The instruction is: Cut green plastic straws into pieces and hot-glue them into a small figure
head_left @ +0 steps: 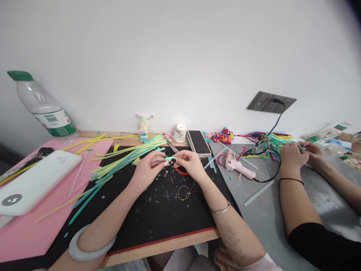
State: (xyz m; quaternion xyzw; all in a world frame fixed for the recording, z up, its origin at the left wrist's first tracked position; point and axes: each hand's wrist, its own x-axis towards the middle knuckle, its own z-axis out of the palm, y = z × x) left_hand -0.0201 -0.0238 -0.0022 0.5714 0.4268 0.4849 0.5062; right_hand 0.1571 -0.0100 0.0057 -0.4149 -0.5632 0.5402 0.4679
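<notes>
My left hand (pixel 149 167) pinches one end of a short mint-green piece of pipe cleaner (pixel 170 159), held just above the black mat (pixel 158 210). The other end is between the fingertips of my right hand (pixel 190 163). Beneath and behind my hands lie scissors, their blades (pixel 172 146) pointing toward the wall and a red handle (pixel 182 172) partly hidden by my right hand. Left of my hands, long yellow, green and blue pipe cleaners (pixel 113 169) are spread in a loose bundle. Two thin rings (pixel 184 192) and small scraps lie on the mat.
A small doll figure (pixel 143 130), a white cup-like container (pixel 179 133) and a phone (pixel 199 143) line the back. At left are a power bank (pixel 47 178) and a bottle (pixel 50 109). To the right lies a corded pink glue gun (pixel 239 167), near a co-worker's hands (pixel 293 155).
</notes>
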